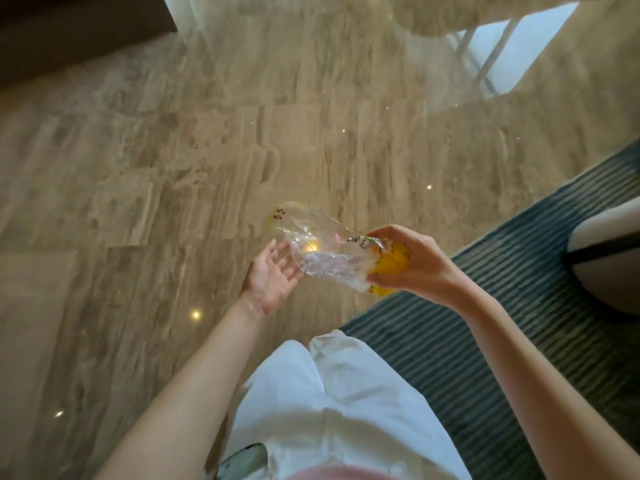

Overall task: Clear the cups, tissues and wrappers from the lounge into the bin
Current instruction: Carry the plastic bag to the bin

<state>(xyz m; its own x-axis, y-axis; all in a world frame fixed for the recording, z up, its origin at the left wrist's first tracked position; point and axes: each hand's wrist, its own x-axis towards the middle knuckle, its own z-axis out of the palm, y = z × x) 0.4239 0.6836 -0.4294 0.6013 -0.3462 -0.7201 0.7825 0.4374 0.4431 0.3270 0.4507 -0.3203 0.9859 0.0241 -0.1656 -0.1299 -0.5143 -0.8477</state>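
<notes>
A clear plastic wrapper [322, 247] with a yellow printed end hangs in the air at the middle of the head view, above the marble floor. My right hand [408, 265] grips its crumpled yellow end, fingers and thumb curled round it. My left hand [273, 275] is palm up with its fingers spread, just left of the wrapper's clear part; its fingertips look to touch the plastic. No cup, tissue or bin is in view.
Glossy beige marble floor [173, 168] fills most of the view. A dark striped rug [502, 341] covers the lower right. A white seat edge [609, 244] stands at the right; a pale table with thin legs [491, 53] is at the top right.
</notes>
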